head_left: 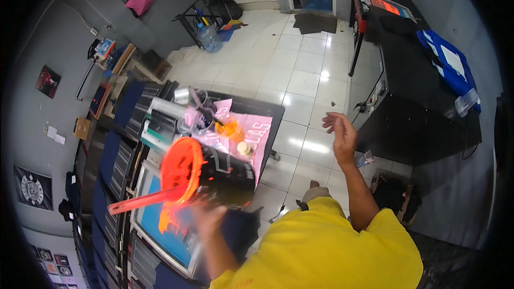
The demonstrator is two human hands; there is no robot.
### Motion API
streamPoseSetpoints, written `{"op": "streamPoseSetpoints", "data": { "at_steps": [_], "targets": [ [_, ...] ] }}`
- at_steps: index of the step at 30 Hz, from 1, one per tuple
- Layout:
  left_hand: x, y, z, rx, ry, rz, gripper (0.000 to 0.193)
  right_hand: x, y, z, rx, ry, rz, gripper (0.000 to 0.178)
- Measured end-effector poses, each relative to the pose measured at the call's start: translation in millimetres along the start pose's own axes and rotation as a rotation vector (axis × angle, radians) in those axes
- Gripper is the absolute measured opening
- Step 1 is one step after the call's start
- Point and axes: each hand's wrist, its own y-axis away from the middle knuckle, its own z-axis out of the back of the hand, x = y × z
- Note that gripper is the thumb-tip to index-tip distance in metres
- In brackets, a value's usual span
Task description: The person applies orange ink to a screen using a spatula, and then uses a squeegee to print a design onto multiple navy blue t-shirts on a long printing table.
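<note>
A black tub (227, 176) with an orange-smeared rim holds bright orange ink. Its mouth shows toward the left of the picture; whether it stands upright or leans, I cannot tell. A red-orange spatula (142, 201) sticks out over the rim. Close beside the tub's near side, my left hand (209, 218) is smeared by motion, so its grip is unclear. A framed printing screen (160, 203) with blue mesh lies below, with orange ink (170, 221) on it or in front of it. My right hand (341, 135) is raised over the floor to the right, holding nothing, fingers apart.
Behind the tub, a dark table (273, 115) bears pink printed sheets (257, 128), a small orange cup (230, 130) and clear cups. Printing pallets (120, 166) line the left. A black cabinet (423, 101) with a blue bundle (450, 61) stands right. A water bottle (209, 38) is farther back.
</note>
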Motion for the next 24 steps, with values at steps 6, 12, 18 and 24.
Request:
{"op": "streamPoseSetpoints", "data": {
  "at_steps": [6,12,18,24],
  "targets": [
    [88,-85,-110,0.155,0.116,0.092,0.083,-21,-56,91,-0.157,0.187,-0.049,0.028],
    [161,-161,-185,0.222,0.064,0.107,0.074,-49,-88,132,-0.104,0.354,-0.094,0.026],
    [220,-217,-216,0.178,-0.088,0.059,0.077,-96,-143,132,-0.002,0.571,-0.092,0.024],
    [271,-271,-213,0.116,-0.159,0.083,0.083,-160,-208,106,0.131,0.688,-0.189,0.027]
  ]
}}
